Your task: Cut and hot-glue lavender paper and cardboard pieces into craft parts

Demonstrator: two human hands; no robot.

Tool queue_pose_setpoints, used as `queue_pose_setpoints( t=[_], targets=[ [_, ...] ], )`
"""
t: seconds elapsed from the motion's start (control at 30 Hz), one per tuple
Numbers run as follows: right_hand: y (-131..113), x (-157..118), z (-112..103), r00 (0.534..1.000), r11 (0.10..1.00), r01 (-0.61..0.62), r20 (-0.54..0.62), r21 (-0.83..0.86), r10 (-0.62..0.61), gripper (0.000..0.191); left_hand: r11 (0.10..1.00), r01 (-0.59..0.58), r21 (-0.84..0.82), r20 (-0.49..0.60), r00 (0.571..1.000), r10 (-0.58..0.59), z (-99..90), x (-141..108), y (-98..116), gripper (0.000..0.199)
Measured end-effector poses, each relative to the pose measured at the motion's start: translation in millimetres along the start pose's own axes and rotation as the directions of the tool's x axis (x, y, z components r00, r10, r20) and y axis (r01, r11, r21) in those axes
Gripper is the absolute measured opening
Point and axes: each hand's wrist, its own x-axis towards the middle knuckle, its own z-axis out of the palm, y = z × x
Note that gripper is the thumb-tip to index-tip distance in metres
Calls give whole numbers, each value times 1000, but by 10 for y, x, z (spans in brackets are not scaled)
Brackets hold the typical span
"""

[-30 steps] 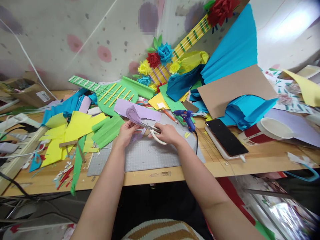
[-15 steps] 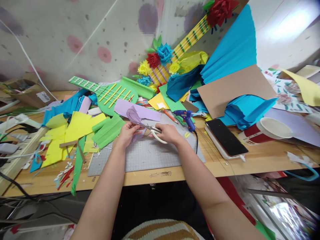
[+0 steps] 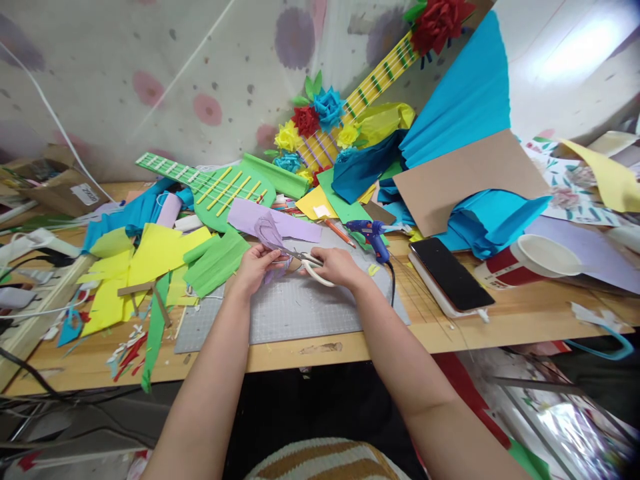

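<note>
My right hand point(image 3: 334, 267) is closed round the handles of a pair of white-handled scissors point(image 3: 319, 275), their blades pointing left. A piece of purple crepe paper point(image 3: 269, 230) is pinched in the fingers of my left hand point(image 3: 257, 268), close to the blades. Small purple scraps lie beneath the scissors on a grey cutting mat point(image 3: 310, 310). Behind my hands is a flat strip of purple paper point(image 3: 295, 227). A blue glue gun point(image 3: 373, 237) lies to the right of my right hand, beside an orange pencil point(image 3: 341, 233).
Green crepe paper point(image 3: 217, 263) and yellow paper pieces point(image 3: 160, 250) lie to the left. A green paper guitar point(image 3: 230, 193) rests at the back. On the right are a black phone point(image 3: 453, 273), a paper cup point(image 3: 525, 260) and brown cardboard point(image 3: 460, 170).
Almost nothing differs. Both hands stay in place with the paper and scissors; the scissors' handles look slightly closer together, and the whole view has shifted a little.
</note>
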Motion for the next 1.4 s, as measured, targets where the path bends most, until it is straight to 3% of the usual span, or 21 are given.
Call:
queue_pose_setpoints(
  t=[0.53,0.73,1.1,1.23,1.4],
  targets=[
    [-16,-22,-8,992,997,75,95,30,-78,44,997,43,-70,79,996,-37,44,-56,33,31],
    [-42,-30,-15,987,990,132,89,43,-135,42,997,5,-77,86,996,2,52,-78,43,34],
    [5,8,61,997,996,72,35,45,-73,39,997,15,-74,97,995,-7,18,-47,28,30],
    [20,-7,40,998,998,52,33,30,-53,38,990,-116,-85,-21,993,115,-12,3,13,36],
    [55,-13,-18,999,999,33,28,-4,-33,37,959,-261,-108,-297,929,219,-105,108,-26,36]
  ],
)
